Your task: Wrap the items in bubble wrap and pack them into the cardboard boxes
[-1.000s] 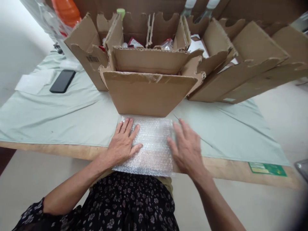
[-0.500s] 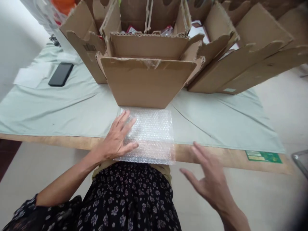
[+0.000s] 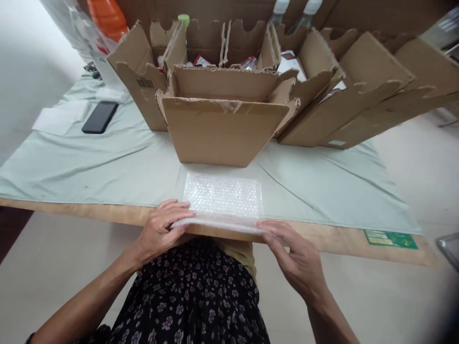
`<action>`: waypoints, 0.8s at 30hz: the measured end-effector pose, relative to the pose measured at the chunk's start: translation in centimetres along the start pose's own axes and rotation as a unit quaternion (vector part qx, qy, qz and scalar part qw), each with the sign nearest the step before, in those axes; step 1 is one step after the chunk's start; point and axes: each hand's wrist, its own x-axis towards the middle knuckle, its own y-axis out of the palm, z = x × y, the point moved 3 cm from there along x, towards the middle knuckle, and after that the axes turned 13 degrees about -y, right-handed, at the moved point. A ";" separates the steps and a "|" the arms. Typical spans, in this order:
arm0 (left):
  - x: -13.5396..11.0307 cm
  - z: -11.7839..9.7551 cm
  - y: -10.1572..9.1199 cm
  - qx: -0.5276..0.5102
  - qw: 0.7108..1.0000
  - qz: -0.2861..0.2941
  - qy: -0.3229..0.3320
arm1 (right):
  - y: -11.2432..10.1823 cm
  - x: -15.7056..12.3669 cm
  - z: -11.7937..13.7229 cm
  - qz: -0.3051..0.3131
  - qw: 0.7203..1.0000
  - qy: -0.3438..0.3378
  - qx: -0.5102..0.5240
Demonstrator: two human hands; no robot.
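A sheet of clear bubble wrap [image 3: 223, 195] lies on the pale green cloth [image 3: 107, 162] at the table's near edge. Its near edge is lifted off the table. My left hand [image 3: 159, 230] pinches the lifted edge at its left corner. At the right corner my right hand [image 3: 294, 255] grips the same edge with fingers closed on it. Just behind the sheet stands an open cardboard box [image 3: 222, 124] with its front flap hanging toward me.
More open cardboard boxes [image 3: 358, 95] stand behind and to the right, with packets and bottles [image 3: 279, 9] inside or behind. A black phone [image 3: 99, 117] lies on paper at the left. An orange bottle [image 3: 107, 16] is far left. A green card [image 3: 390, 239] lies on the wooden edge.
Both hands left the top of the bubble wrap, where they lay flat, and came to its near edge. They now grip that edge and have raised it.
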 end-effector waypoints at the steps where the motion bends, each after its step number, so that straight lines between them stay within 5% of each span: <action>1: 0.4 -0.2 0.0 -0.018 0.999 -0.009 -0.033 | -0.1 0.4 -0.2 -0.018 0.999 0.034 -0.007; 3: 1.4 -0.7 0.0 -0.022 0.995 -0.020 -0.099 | 0.1 1.4 -1.2 -0.052 0.996 0.071 -0.031; 7: 3.5 -0.9 0.1 0.051 0.987 -0.051 -0.141 | 1.6 3.9 -4.0 -0.094 0.991 0.032 -0.087; 15: 5.7 1.0 1.4 0.250 0.960 -0.091 -0.092 | 3.8 5.2 -7.3 0.012 0.959 0.006 -0.282; 20: 5.9 1.4 1.4 0.273 0.949 -0.095 -0.129 | 4.1 5.1 -8.0 0.040 0.970 0.013 -0.239; 24: 5.9 0.8 1.2 0.181 0.970 -0.086 -0.141 | 3.5 5.4 -7.0 -0.001 0.989 0.028 -0.144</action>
